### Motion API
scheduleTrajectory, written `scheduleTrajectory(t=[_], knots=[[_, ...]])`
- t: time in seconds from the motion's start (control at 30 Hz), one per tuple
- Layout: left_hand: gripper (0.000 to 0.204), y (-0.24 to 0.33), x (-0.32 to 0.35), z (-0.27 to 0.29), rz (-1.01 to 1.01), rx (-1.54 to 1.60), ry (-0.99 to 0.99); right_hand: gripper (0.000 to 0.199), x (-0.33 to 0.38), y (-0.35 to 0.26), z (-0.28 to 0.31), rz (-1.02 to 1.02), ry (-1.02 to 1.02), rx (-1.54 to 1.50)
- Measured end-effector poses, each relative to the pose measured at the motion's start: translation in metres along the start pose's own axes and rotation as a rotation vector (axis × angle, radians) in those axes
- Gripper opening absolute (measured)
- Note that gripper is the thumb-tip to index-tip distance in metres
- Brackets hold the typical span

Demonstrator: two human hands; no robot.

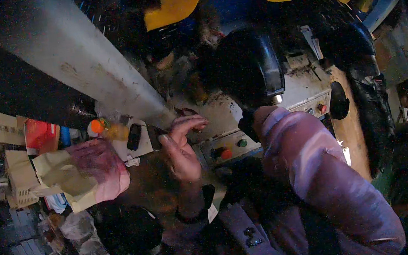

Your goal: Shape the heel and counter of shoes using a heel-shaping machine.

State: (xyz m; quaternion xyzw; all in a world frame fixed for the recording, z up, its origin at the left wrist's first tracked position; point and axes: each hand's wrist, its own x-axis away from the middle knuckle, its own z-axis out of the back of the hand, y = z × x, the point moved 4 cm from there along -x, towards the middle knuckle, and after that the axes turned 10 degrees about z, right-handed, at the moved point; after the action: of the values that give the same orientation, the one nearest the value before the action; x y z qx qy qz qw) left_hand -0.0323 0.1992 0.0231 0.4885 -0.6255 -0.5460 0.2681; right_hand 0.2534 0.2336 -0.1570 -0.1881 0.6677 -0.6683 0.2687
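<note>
1. The big grey cylinder (80, 61) slants across above my left hand (98, 165), blocking the way up.
2. My right hand (182, 147) has a little open room beside the control panel (226, 147).
3. Cardboard boxes (16, 154) crowd the left.

Left of the bare right hand's fingers (191, 125), the left hand (98, 162) wears a pinkish-purple glove and grips a pale cream-yellow cloth (58, 177), with an orange-capped bottle (97, 126) and a red carton (40, 135) just beyond it. Right of the fingers sits a grimy off-white control panel (226, 142) carrying one green button (242, 143) and one red-orange button (226, 153). Above them runs a pale grey, scuffed cylinder (80, 61), two yellow guards (174, 0) show against blue at the top, and the sleeve (314, 165) to the right is lilac with lighter streaks.
</note>
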Motion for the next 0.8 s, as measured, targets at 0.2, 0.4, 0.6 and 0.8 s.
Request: scheduleTrajectory(t=[0.2,0.4,0.6,0.8], knots=[[0.072,-0.012,-0.003,0.005,0.087,0.069,-0.044,0.033,-0.004,-0.002,-0.002,0.003,-0.001,0.009],[0.073,-0.028,0.002,0.010,0.211,0.060,0.050,0.032,-0.005,0.000,-0.004,0.004,-0.011,0.025],[0.075,-0.041,0.015,0.024,0.281,0.118,0.087,0.030,-0.008,0.003,-0.002,0.011,-0.011,0.039],[0.076,-0.049,0.030,0.045,0.344,0.042,0.129,0.029,-0.015,0.002,-0.013,0.014,-0.026,0.052]])
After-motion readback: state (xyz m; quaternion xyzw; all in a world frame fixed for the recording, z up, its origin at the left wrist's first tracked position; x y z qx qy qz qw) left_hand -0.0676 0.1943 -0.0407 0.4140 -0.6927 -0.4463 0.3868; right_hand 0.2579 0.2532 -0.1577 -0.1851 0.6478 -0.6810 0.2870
